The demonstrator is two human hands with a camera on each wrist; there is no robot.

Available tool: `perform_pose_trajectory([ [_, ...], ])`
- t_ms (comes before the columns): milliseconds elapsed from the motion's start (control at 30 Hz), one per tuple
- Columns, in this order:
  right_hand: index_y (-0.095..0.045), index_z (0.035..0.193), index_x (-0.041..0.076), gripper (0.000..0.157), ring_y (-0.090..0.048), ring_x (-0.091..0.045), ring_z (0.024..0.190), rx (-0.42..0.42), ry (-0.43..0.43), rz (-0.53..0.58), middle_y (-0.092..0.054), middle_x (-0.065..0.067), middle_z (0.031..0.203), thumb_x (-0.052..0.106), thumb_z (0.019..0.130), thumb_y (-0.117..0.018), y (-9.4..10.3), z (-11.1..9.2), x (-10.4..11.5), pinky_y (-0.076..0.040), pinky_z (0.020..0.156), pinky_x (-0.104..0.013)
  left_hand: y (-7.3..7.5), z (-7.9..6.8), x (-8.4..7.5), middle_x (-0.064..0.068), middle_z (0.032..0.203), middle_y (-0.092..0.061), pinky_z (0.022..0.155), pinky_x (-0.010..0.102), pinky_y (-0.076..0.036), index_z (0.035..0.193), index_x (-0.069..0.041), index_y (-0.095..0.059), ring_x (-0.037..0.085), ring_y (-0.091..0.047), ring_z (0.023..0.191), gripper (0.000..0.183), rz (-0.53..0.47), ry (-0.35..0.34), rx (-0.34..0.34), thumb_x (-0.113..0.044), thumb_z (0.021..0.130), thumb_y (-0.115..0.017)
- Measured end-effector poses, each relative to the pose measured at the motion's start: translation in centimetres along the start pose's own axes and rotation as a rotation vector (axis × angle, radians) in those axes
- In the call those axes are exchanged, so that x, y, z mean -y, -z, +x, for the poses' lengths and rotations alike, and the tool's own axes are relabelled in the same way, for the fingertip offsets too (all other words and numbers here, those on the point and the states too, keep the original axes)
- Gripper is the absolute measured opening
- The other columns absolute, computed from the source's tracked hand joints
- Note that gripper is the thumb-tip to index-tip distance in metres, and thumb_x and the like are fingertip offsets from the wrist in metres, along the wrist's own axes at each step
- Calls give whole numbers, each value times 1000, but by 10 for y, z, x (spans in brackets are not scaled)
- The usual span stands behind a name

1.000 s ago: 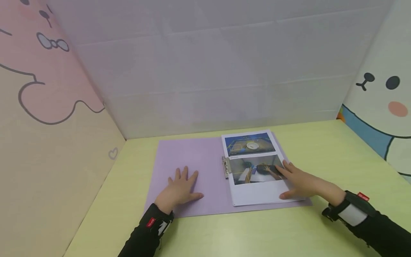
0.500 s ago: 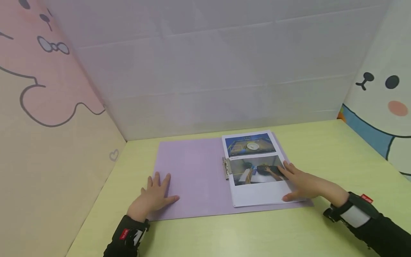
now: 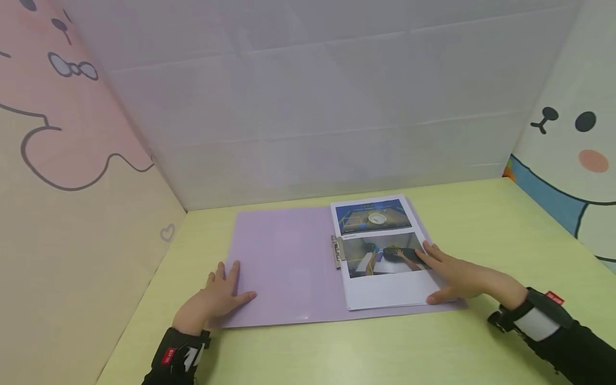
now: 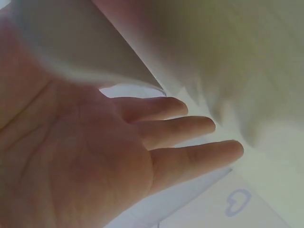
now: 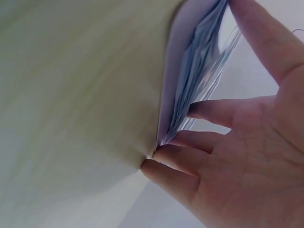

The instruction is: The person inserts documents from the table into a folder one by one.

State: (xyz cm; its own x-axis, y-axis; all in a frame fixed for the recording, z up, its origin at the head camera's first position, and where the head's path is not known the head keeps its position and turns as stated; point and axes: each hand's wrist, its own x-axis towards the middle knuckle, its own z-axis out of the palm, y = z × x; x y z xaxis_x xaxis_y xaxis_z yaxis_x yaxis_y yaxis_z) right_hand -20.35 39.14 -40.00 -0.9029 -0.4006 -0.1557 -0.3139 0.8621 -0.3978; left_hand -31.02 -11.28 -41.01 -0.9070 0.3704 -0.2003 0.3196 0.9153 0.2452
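Observation:
A purple folder (image 3: 284,256) lies spread flat, its metal clip (image 3: 338,251) at the middle holding a stack of printed sheets (image 3: 380,291) with two colour pictures. At the folder's left edge is my left hand (image 3: 214,297), fingers apart and thumb over the cover. In the left wrist view the cover (image 4: 90,42) overlaps part of the palm. My right hand (image 3: 457,275) rests along the right edge of the sheets, fingers extended. The right wrist view shows its fingertips right at the edges of the layered sheets (image 5: 194,61).
The folder is on a pale yellow table (image 3: 327,353). A whitish sheet wall (image 3: 313,107) stands behind, with cartoon-printed walls on the left (image 3: 86,224) and right (image 3: 558,160).
My left hand has slid left across the cover, from its middle to its outer edge. The right hand has barely shifted, and the sheets stay in place.

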Motion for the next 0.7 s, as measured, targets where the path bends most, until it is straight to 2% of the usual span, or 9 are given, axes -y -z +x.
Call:
perform_pose_trajectory([
  [233,-20,140,-14,107,-13,-58,126,-1,5,4,-7,-44,143,54,72,-67,0,0,0,-29,96,-67,15,2,18,42,145,-6,105,65,-16,144,12,-8,53,-7,131,104,-121,-118,25,-64,84,-46],
  [400,-18,141,-13,107,-11,-58,127,17,6,16,-4,-43,144,54,73,-66,0,0,0,-28,97,-68,26,2,25,36,147,-11,108,59,-15,141,16,-9,46,-11,134,100,-185,-202,-34,-61,87,-43],
  [533,-16,142,-13,106,-7,-58,128,31,11,34,-2,-43,144,53,75,-65,2,-1,0,-26,97,-69,36,1,22,33,149,-13,108,59,-17,143,13,-10,44,-13,134,97,-210,-208,-98,-59,88,-44],
  [700,-15,142,-13,106,-4,-58,128,54,20,51,-1,-42,144,52,75,-65,4,-2,0,-24,97,-71,47,-4,17,32,150,-11,106,62,-20,147,4,1,45,-16,134,89,-286,-210,-160,-52,92,-42],
])
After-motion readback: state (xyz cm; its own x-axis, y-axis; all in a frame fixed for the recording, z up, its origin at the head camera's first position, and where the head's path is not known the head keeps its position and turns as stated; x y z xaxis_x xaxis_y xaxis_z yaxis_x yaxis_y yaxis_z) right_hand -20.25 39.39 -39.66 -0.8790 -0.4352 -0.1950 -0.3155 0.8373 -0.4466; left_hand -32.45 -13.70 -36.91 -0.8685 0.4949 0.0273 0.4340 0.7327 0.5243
